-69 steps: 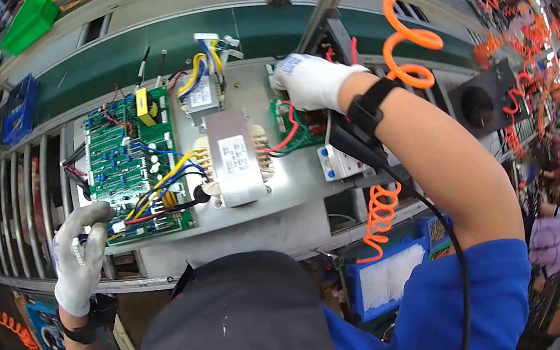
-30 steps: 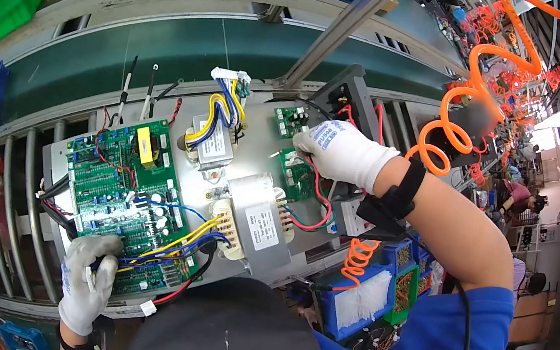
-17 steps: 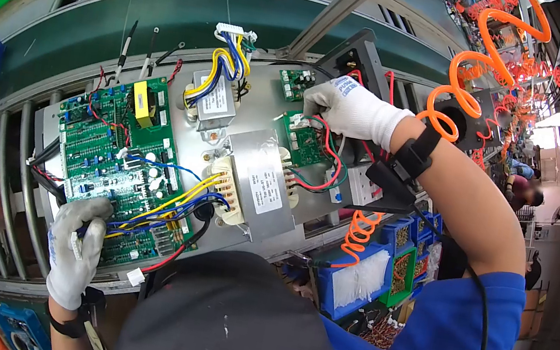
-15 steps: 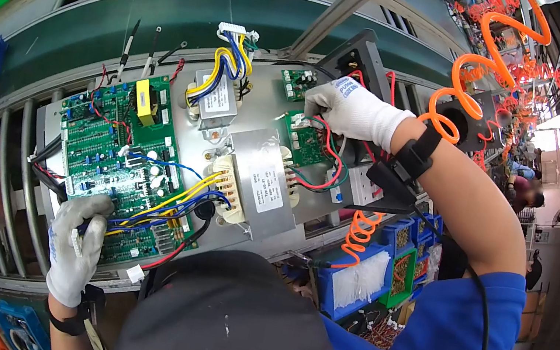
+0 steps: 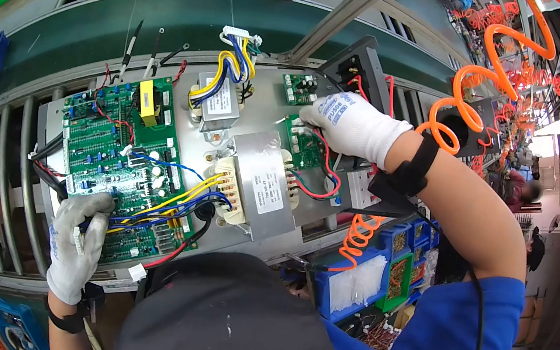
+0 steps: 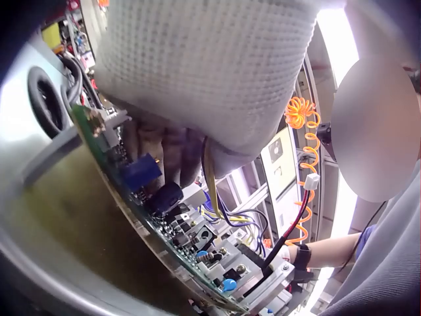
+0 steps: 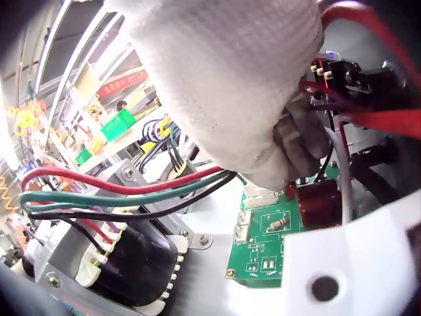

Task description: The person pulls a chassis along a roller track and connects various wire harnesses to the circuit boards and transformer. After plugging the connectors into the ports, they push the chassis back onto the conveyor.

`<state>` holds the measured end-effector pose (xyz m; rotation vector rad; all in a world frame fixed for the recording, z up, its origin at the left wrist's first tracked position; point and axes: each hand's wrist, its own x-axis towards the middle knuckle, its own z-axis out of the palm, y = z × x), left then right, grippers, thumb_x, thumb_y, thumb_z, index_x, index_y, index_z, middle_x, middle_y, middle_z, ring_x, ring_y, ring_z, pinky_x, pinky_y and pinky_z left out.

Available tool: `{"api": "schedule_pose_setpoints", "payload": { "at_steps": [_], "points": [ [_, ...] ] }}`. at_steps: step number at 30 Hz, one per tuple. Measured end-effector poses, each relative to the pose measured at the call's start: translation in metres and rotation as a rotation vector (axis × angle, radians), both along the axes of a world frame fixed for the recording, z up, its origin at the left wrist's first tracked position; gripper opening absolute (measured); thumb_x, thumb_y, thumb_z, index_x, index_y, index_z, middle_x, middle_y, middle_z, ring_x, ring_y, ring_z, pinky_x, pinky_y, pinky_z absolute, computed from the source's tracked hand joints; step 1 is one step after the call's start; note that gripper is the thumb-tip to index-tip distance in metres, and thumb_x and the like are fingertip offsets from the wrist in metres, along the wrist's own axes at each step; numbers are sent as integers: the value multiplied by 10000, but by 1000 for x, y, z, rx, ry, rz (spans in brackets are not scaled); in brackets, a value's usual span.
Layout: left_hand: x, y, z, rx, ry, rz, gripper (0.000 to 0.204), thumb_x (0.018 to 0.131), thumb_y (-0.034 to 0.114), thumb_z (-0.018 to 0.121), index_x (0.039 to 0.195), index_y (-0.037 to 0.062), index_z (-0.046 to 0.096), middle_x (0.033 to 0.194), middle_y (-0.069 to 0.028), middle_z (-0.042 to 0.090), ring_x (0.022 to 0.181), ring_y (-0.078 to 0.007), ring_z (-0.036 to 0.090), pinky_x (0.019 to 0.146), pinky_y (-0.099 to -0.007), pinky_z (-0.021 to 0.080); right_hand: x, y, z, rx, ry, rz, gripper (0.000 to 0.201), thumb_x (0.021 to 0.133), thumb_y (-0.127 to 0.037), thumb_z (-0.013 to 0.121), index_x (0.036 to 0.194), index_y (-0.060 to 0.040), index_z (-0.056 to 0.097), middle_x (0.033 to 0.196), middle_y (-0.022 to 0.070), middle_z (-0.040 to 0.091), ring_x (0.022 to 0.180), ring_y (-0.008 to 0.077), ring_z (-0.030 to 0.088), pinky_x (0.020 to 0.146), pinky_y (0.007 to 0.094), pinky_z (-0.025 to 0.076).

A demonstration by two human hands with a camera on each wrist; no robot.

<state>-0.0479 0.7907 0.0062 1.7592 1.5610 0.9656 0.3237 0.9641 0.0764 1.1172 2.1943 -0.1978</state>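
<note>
My gloved left hand (image 5: 77, 244) rests at the near left corner of the large green circuit board (image 5: 92, 138), fingers curled round yellow and blue wires (image 5: 172, 210) from the big transformer (image 5: 270, 190). A yellow wire passes beneath the left hand (image 6: 204, 72) in the left wrist view. At a small green board (image 5: 309, 152) on the metal plate, my right hand (image 5: 360, 125) pinches the end of red, green and black wires (image 7: 131, 194). Beside white sockets on that board (image 7: 260, 234), the right hand (image 7: 230, 79) hides the wire end itself.
A smaller transformer (image 5: 219, 106) with a wire bundle stands behind the big one. A black panel (image 5: 370, 67) is upright beyond the right hand. Orange coiled hoses (image 5: 498, 63) hang at the right. Parts bins (image 5: 358, 282) stand at the near right; metal rollers (image 5: 2, 178) lie left.
The right hand has shifted slightly at the small board, and the red wire beside it now bows farther out to the right. The left hand keeps its place on the large board.
</note>
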Motion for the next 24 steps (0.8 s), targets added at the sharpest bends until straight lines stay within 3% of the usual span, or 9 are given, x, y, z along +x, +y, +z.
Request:
{"api": "schedule_pose_setpoints", "payload": {
  "at_steps": [2,5,8,10,13,16,18,22,24],
  "points": [
    [-1,1,1,20,32,-30,184,823,-53,577,978,-1,662,947,-113,689,911,-284,628,861,-377,466,6,2,0,-34,60,86,382,799,-21,589,1173,-69,653,1036,167,686,939,351,669,814,404,525],
    [-2,2,0,52,59,-38,178,820,-43,589,975,4,663,957,-111,689,907,-290,627,857,-384,466,-2,12,8,-158,51,-101,368,795,-8,559,1140,-54,679,996,161,701,926,349,671,813,386,526],
    [-4,1,-3,71,55,-45,180,821,-30,600,983,11,665,967,-108,690,912,-289,625,858,-390,463,-14,17,19,-285,152,-425,292,848,-202,607,1048,-12,703,865,190,707,811,325,688,765,375,533],
    [-6,1,-6,86,58,-44,183,817,-25,605,986,15,666,969,-106,691,916,-288,623,861,-391,461,-25,10,21,-237,57,-306,411,797,-334,689,1023,10,691,866,198,701,829,334,688,770,381,532],
    [-8,0,-5,93,63,-47,191,810,-19,614,988,21,669,970,-103,691,923,-286,620,865,-391,458,-22,-5,8,-27,-26,-102,267,780,-191,678,984,-28,623,893,185,677,925,364,659,807,419,515],
    [-8,0,-11,112,53,-39,207,798,-20,619,994,21,670,962,-100,689,917,-285,613,867,-392,456,-17,-9,4,50,97,-229,153,797,-70,637,948,-46,632,856,172,664,880,354,662,767,422,511],
    [-8,0,-10,135,63,-46,223,795,-30,612,1005,20,668,957,-103,687,911,-284,610,863,-392,458,2,-6,-3,64,328,-343,150,799,-55,647,949,-41,636,860,166,661,856,340,662,741,402,511],
    [-7,1,-14,157,49,-45,237,790,-47,601,1009,15,666,960,-110,688,921,-284,610,862,-393,461,3,-9,-6,135,345,-255,142,847,-134,640,954,-42,633,865,170,674,870,351,660,756,423,505],
    [-7,1,-8,99,77,-56,234,795,-44,600,1013,10,667,970,-111,688,933,-287,611,868,-394,460,0,-8,-4,109,338,-355,200,777,-85,670,962,-27,620,837,166,627,800,351,634,696,391,494]
  ]
}}
